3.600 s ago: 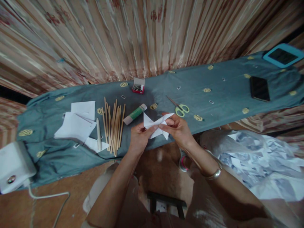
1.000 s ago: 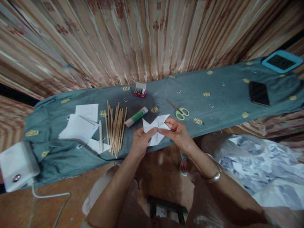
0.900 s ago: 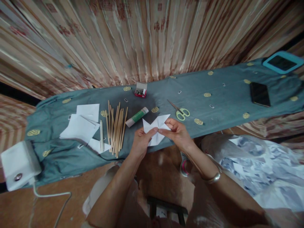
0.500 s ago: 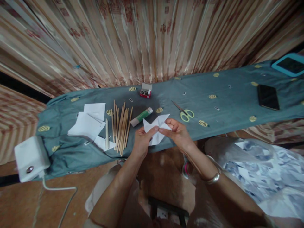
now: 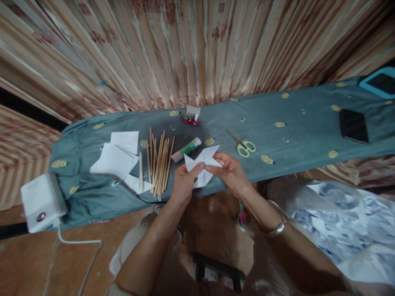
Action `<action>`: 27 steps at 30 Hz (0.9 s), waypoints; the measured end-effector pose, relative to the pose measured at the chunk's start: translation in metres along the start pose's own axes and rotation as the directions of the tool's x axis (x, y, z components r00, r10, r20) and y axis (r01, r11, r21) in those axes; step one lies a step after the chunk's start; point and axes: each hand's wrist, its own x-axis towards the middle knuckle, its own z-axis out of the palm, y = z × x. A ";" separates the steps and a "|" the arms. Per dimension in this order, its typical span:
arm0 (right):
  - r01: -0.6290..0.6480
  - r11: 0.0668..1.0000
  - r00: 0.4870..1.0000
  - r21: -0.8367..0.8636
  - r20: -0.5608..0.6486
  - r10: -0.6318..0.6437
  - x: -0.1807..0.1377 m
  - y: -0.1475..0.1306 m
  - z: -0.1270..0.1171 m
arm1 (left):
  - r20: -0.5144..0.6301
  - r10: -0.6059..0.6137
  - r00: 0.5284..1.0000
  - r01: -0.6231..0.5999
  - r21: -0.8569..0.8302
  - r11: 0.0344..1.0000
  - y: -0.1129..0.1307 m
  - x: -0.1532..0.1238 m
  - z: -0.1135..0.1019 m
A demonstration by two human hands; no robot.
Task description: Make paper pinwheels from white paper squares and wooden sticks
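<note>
A folded white paper pinwheel (image 5: 203,158) with pointed blades is held over the table's near edge. My left hand (image 5: 184,179) pinches its left side, thumb near the centre. On the other side my right hand (image 5: 231,170) grips it too, its thumb meeting the left one at the middle. My fingers behind the paper are partly hidden. Just beyond the paper lies a green and white glue stick (image 5: 187,149). Left of my hands is a bundle of thin wooden sticks (image 5: 160,164). Scissors (image 5: 242,144) with light green handles rest to the right.
White paper sheets (image 5: 115,158) and a pale pen-like stick (image 5: 141,172) lie left. An open red box (image 5: 191,116) holds small metal pieces. A phone (image 5: 354,126) and a blue-framed device (image 5: 379,83) lie right. A white corded box (image 5: 43,203) sits at the left end. A plastic bag of paper pieces (image 5: 345,222) stands low right.
The view has shifted slightly, so the table things appear a little farther right and higher. Both hands keep the paper pinwheel in nearly the same hold.
</note>
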 end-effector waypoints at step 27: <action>0.062 0.998 0.992 -0.026 -0.110 -0.065 -0.002 -0.014 -0.013 | 0.339 0.443 0.830 -0.295 0.941 -0.166 0.047 0.026 -0.077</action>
